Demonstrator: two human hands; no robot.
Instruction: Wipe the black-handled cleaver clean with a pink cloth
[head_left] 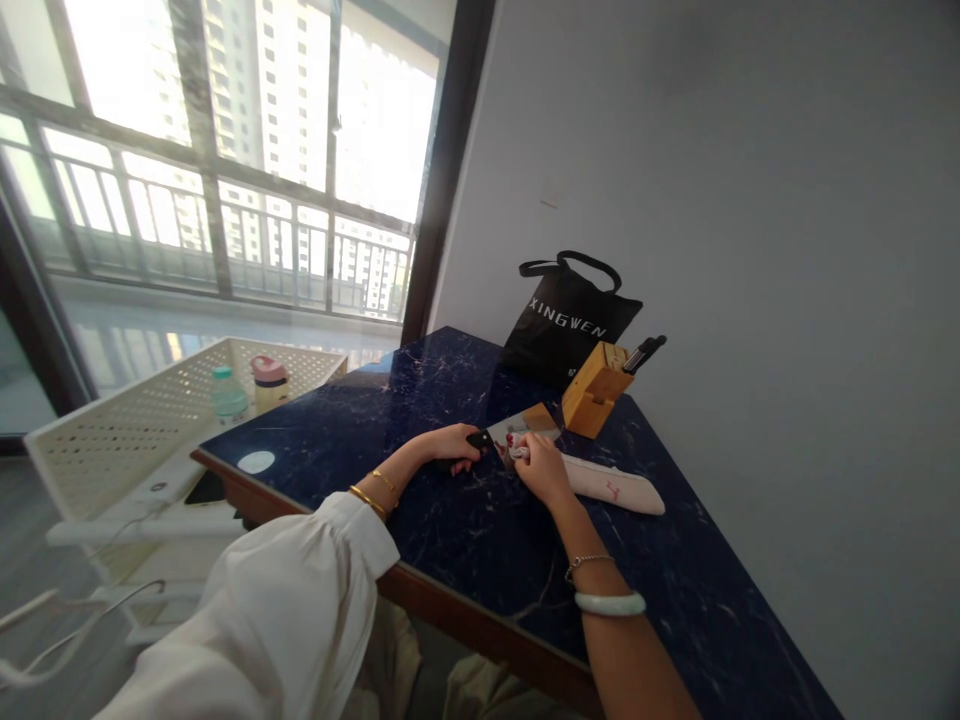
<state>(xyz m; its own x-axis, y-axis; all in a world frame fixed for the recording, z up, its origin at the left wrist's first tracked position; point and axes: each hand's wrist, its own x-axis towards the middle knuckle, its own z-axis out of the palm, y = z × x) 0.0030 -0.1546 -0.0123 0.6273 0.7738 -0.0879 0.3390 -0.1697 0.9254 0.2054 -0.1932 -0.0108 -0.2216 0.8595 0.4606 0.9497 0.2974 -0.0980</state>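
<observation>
My left hand (452, 444) is closed round the black handle of a cleaver (525, 425), whose wide blade lies flat on the dark marble table (450, 540). My right hand (541, 467) presses a bunched white cloth (519, 452) against the blade near the handle. A long pale cloth (611, 486) stretches out to the right of that hand on the table.
A wooden knife block (596, 388) with black handles stands behind the cleaver, and a black tote bag (566, 318) leans on the wall. Left of the table a white perforated basket (112, 440) holds two bottles (247, 388). The wall runs along the right.
</observation>
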